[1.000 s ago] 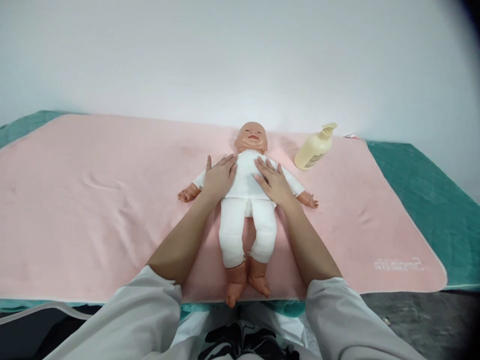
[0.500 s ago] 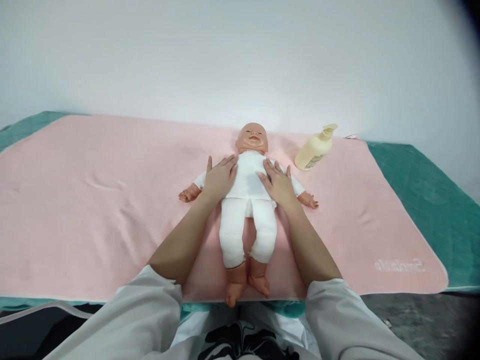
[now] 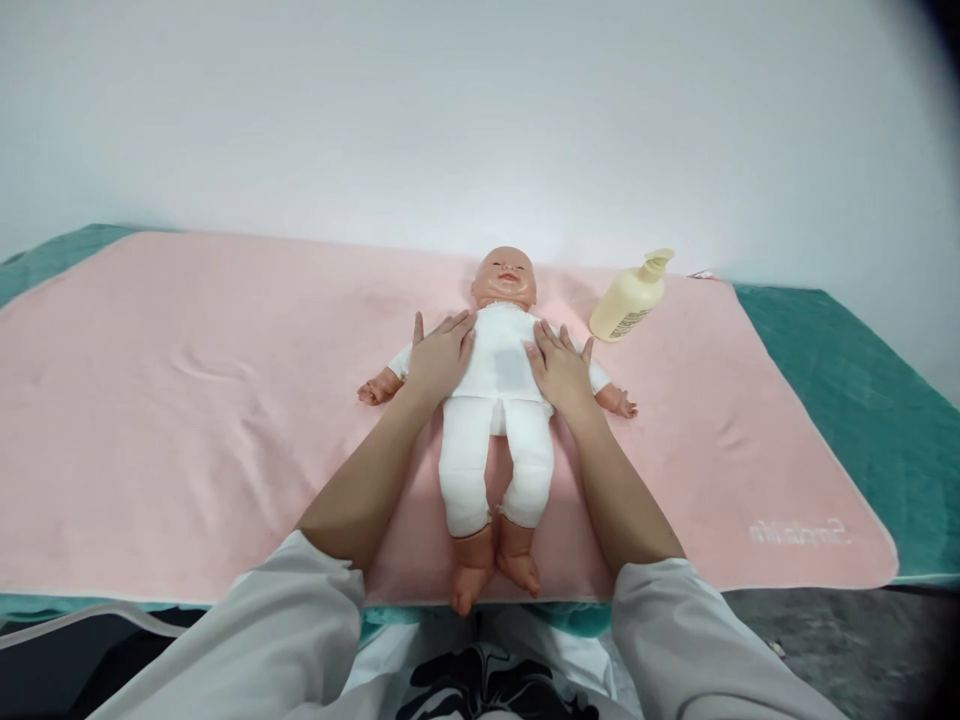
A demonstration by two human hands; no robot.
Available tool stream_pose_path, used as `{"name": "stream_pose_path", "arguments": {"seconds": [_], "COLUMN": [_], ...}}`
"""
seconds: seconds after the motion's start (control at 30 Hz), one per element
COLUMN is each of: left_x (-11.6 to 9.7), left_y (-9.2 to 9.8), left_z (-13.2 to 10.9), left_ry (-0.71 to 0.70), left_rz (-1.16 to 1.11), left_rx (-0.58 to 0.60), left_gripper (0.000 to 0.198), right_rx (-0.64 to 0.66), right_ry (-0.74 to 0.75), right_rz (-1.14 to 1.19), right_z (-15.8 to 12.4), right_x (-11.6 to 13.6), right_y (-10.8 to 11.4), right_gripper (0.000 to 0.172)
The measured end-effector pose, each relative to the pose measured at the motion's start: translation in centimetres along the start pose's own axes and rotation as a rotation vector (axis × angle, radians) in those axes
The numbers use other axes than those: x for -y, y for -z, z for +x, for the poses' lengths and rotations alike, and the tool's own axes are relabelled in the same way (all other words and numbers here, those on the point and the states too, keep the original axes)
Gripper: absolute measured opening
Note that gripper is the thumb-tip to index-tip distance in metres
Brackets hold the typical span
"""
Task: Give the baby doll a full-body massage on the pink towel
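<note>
A baby doll [image 3: 501, 350] in a white cloth top and trousers lies on its back, its head away from me and its bare feet toward me. My left hand [image 3: 441, 358] rests flat on the left side of its torso, fingers stretched out and pointing up toward its shoulder. On the other side my right hand [image 3: 561, 368] lies with fingers spread along the edge of its chest, near the arm. Neither hand grasps anything. A faint grey square shows on the doll's belly between my hands.
Beneath the doll spreads a pink mat [image 3: 150, 400], over a green quilted cover [image 3: 870, 370]. A pale yellow pump bottle [image 3: 628, 302] stands right of the doll's head. Behind is a white wall [image 3: 480, 120]. A pale tube [image 3: 112, 610] runs by the lower left edge.
My right hand has slid slightly outward to the right, off the middle of the chest, showing more of the grey square. My left hand has barely moved.
</note>
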State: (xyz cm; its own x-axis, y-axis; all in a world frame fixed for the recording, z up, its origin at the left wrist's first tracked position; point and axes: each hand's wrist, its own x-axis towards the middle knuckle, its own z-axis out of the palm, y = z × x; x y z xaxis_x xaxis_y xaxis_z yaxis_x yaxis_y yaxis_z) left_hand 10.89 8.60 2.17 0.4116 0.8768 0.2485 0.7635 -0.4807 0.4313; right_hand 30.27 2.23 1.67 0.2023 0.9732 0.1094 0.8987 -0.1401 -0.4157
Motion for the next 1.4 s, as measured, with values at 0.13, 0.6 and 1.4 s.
{"name": "stream_pose_path", "arguments": {"seconds": [0.13, 0.6, 1.4], "left_x": [0.2, -0.5, 7.6], "left_y": [-0.1, -0.2, 10.6], "left_z": [0.0, 0.0, -4.2], "left_ry": [-0.001, 0.015, 0.503], "left_rz": [0.000, -0.007, -0.005], "left_rx": [0.003, -0.006, 0.375], "left_gripper": [0.051, 0.052, 0.042], "right_rx": [-0.003, -0.034, 0.294], "right_ry": [-0.005, -0.004, -0.381], "right_rz": [-0.018, -0.017, -0.086], "right_z": [0.0, 0.0, -4.9], "right_x": [0.1, 0.2, -9.3], "right_y": [-0.1, -0.4, 8.3], "right_gripper": [0.057, 0.057, 0.047]}}
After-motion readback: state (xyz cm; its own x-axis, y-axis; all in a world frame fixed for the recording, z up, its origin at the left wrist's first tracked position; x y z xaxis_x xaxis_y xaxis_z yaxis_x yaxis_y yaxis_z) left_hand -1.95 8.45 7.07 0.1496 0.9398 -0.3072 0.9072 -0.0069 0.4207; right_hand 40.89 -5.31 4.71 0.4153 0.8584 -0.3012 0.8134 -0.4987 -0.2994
